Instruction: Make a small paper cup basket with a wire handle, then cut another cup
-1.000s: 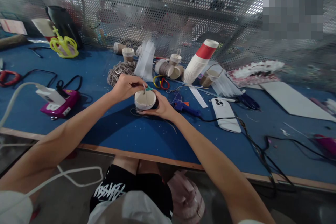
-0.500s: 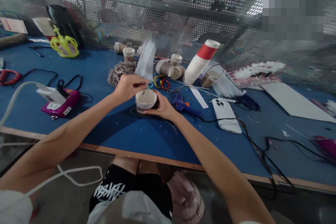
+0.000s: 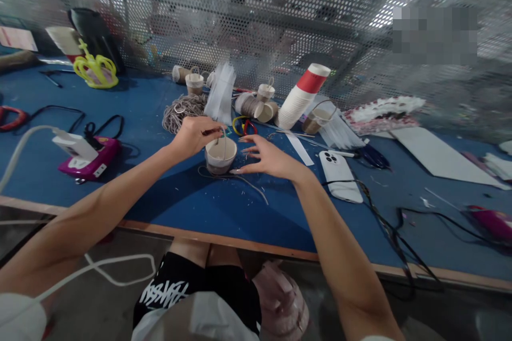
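Observation:
A small paper cup (image 3: 221, 155) with twine around its lower part and a looped handle stands upright on the blue table. My left hand (image 3: 194, 134) is closed at its far rim, the fingertips pinched at the top of the handle. Just right of the cup is my right hand (image 3: 272, 157), open, fingers spread and curved toward the cup, holding nothing. A loose strand of twine (image 3: 254, 187) trails from the cup's base. Behind my left hand lies a bundle of grey-brown twine (image 3: 180, 112). Scissors (image 3: 248, 127) with red and yellow handles lie beyond the cup.
Farther back stand a leaning stack of paper cups (image 3: 298, 98) and several small twine-wrapped cups (image 3: 194, 84). A white phone (image 3: 341, 177) and black cables (image 3: 386, 221) lie to the right. A purple power strip (image 3: 90, 159) and a yellow crown (image 3: 96, 68) are at the left.
My right hand has let go of the cup's side and moved right, its fingers spreading. My left hand keeps its pinch near the rim. The blue glue gun is now hidden behind my right hand.

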